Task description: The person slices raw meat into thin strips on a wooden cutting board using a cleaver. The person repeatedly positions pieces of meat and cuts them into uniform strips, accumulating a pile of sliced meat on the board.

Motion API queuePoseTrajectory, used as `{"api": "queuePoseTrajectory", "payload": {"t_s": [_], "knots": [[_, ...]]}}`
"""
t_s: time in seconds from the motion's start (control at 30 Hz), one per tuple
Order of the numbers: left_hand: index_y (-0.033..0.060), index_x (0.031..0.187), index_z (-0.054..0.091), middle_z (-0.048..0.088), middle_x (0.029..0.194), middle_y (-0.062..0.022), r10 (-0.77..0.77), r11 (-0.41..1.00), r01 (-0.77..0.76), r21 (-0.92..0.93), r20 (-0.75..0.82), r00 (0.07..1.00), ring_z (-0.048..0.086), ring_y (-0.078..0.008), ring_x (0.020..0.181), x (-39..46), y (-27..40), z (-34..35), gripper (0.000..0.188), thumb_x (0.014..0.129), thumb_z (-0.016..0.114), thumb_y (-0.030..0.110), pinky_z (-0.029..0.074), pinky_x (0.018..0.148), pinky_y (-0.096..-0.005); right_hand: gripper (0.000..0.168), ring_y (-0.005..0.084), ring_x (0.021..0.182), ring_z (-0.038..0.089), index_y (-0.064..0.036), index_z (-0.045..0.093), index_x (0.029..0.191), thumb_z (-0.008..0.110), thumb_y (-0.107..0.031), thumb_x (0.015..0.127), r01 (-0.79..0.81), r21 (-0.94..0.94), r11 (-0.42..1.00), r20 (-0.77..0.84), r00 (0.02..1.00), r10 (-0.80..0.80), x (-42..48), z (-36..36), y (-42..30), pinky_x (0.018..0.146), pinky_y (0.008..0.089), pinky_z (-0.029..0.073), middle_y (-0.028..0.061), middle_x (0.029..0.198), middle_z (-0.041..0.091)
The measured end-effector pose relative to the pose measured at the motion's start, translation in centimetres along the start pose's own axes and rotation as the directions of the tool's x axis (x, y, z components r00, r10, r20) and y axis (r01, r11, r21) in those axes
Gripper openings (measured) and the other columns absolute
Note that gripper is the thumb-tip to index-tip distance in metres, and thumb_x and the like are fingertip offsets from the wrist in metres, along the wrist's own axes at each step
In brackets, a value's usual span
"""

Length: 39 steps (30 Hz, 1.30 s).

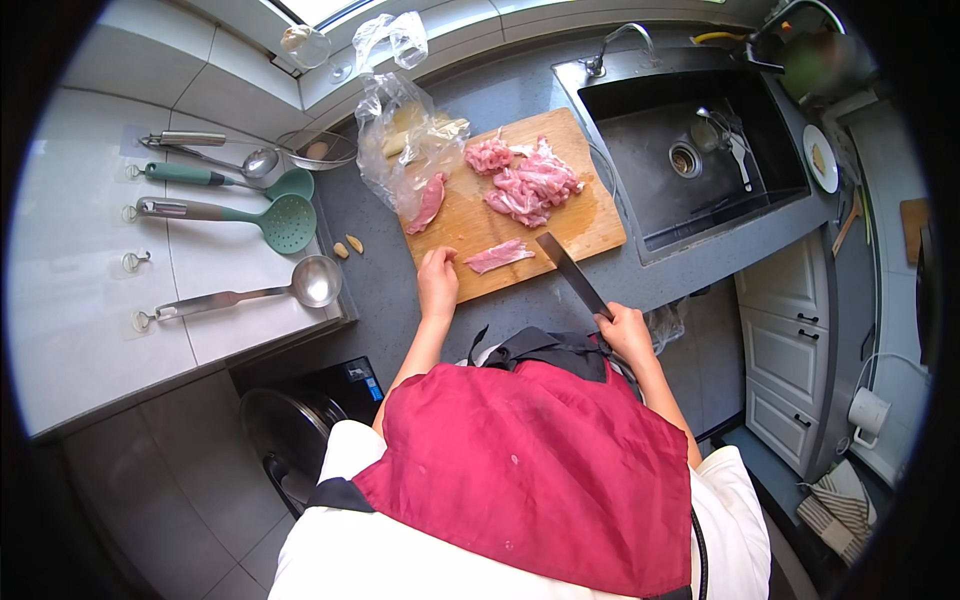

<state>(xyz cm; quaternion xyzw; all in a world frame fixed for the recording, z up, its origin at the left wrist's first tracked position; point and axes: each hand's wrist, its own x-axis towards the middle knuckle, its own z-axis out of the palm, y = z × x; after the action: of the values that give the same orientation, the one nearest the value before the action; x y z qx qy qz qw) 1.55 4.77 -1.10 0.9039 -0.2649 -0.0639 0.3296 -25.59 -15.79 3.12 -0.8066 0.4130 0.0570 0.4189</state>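
Note:
My right hand (624, 330) grips the handle of a kitchen knife (574, 276), whose blade tip reaches over the near edge of a wooden cutting board (600, 225). My left hand (438, 281) rests at the board's near left edge, its fingers partly curled and nothing plainly held in them. Between the hands lies a flat slice of raw meat (499, 256). Farther back is a pile of cut raw meat (534, 187), with a smaller heap (489, 155) beside it. A longer piece of meat (428, 202) lies at the left, partly against a clear plastic bag (397, 142).
Garlic cloves (354, 244) lie left of the board. A wire basket (319, 150) stands behind them. A skimmer (288, 223), a ladle (315, 281) and other utensils hang on the left wall. To the right is a dark sink (645, 142) with a faucet (596, 66); a plate (820, 159) stands beyond it.

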Motion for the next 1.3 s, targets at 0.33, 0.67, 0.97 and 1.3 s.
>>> {"api": "queuePoseTrajectory", "payload": {"t_s": [0.33, 0.67, 0.97, 1.3], "knots": [[-0.0041, 0.12, 0.049, 0.056, 0.125, -0.021, -0.361, 0.079, 0.544, -0.836, 0.484, 0.797, 0.057, -0.0321, 0.117, 1.0, 2.4, -1.8, 0.028, 0.092, 0.049, 0.003, 0.049, 0.1, -0.0413, 0.025, 0.045, 0.078, 0.061, 0.002, 0.061, 0.078, 0.065, -0.022, 0.08, 0.01, 0.012, 1.0, -0.01, 1.0, -0.009, -0.1, 0.0, 0.3, 0.068, 0.0476, 0.049, 0.0272, 0.076, 0.061], [-0.0051, 0.12, 0.05, 0.055, 0.127, -0.0195, -0.311, 0.049, 0.537, -0.842, 0.498, 0.809, 0.055, -0.0306, 0.12, 0.6, 2.8, -1.7, 0.033, 0.087, 0.054, -0.005, 0.047, 0.102, -0.0394, 0.026, 0.045, 0.077, 0.061, 0.002, 0.061, 0.078, 0.065, -0.023, 0.08, 0.007, 0.007, 1.0, -0.005, 1.0, -0.007, -0.2, 0.1, 0.4, 0.067, 0.0476, 0.049, 0.0272, 0.075, 0.061], [-0.0021, 0.11, 0.064, 0.068, 0.105, -0.0133, -0.35, 0.197, 0.539, -0.819, 0.454, 0.819, 0.065, -0.0196, 0.099, 0.3, 2.5, -1.2, 0.024, 0.087, 0.066, 0.002, 0.053, 0.09, -0.0291, 0.025, 0.0448, 0.078, 0.061, 0.003, 0.061, 0.078, 0.066, -0.022, 0.08, 0.009, 0.011, 1.0, -0.006, 1.0, -0.009, -0.2, 0.1, 0.3, 0.067, 0.047, 0.049, 0.0272, 0.075, 0.061], [0.0015, 0.097, 0.069, 0.067, 0.089, -0.0041, -0.286, 0.597, 0.442, -0.669, 0.337, 0.897, 0.063, -0.0123, 0.081, 2.8, 3.5, 0.9, 0.018, 0.083, 0.073, 0.012, 0.051, 0.071, -0.0248, 0.025, 0.0438, 0.078, 0.062, 0.002, 0.062, 0.079, 0.066, -0.023, 0.08, -0.014, 0.016, 1.0, -0.023, 1.0, 0.014, -0.6, 0.1, 0.5, 0.067, 0.0463, 0.049, 0.0259, 0.076, 0.062]]}}
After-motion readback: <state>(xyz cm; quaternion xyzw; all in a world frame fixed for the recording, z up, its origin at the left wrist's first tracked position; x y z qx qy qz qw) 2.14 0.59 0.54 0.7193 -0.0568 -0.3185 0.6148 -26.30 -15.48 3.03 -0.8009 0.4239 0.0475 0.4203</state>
